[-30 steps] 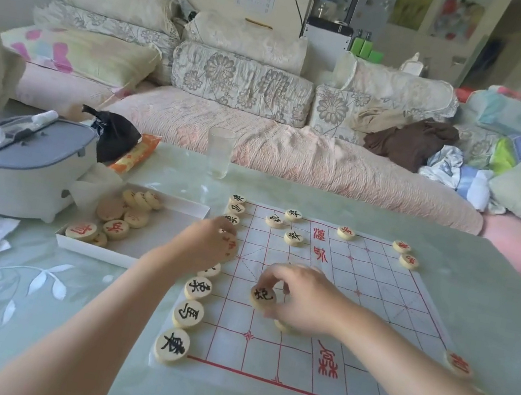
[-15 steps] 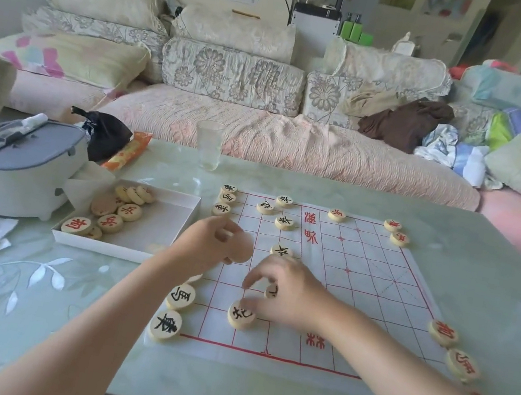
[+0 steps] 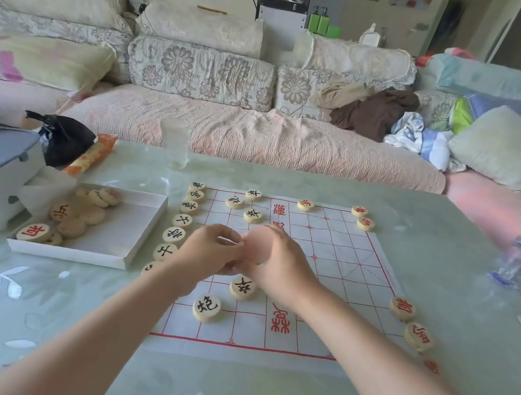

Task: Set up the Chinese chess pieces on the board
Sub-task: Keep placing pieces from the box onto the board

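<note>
In the head view the left hand (image 3: 211, 251) and right hand (image 3: 278, 265) meet over the paper board (image 3: 329, 251), fingers curled about a blurred pale disc (image 3: 255, 248), and I cannot tell which hand actually grips it. The black-lettered pieces (image 3: 182, 220) lining the board's left edge, the red-lettered pieces (image 3: 402, 308) at its right and the spares in the white tray (image 3: 67, 255) look like light, stiff, smooth wooden discs, best pinched across the rim, while the thin board would probably shift if dragged. The left forearm (image 3: 127, 313) hides part of the left column, and several tray discs lie blank side up.
</note>
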The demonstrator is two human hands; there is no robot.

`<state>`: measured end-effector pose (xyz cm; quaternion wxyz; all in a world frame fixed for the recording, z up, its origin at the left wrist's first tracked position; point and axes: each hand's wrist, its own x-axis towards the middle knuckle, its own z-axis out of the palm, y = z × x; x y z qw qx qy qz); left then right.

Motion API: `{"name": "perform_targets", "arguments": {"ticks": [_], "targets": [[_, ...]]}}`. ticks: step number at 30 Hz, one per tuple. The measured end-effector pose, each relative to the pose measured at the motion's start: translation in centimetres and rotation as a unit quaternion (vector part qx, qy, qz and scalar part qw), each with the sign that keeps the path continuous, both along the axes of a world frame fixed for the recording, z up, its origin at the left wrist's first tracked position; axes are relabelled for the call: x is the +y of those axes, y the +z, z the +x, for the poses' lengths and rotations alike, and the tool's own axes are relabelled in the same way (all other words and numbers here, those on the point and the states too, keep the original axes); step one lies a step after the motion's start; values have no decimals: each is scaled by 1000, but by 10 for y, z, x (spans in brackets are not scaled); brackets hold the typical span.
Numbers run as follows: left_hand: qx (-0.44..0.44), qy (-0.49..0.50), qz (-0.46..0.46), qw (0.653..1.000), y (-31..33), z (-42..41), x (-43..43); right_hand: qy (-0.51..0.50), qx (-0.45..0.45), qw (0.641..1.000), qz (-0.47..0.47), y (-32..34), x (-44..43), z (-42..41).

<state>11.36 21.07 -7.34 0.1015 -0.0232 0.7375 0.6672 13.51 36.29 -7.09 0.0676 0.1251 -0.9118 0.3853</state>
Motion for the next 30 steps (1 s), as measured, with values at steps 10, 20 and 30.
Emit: {"name": "perform_targets", "arguments": {"ticks": [10,20,30], "targets": [[164,-97,-247,950,-11,1,42,-56,4,998,36,-5,79,6],[311,-274,-443,795,-39,27,76,-129,-99,974,159,-16,164,44],[314,-307,-497,749,-48,34,81,-110,-104,966,209,-22,170,74]]}}
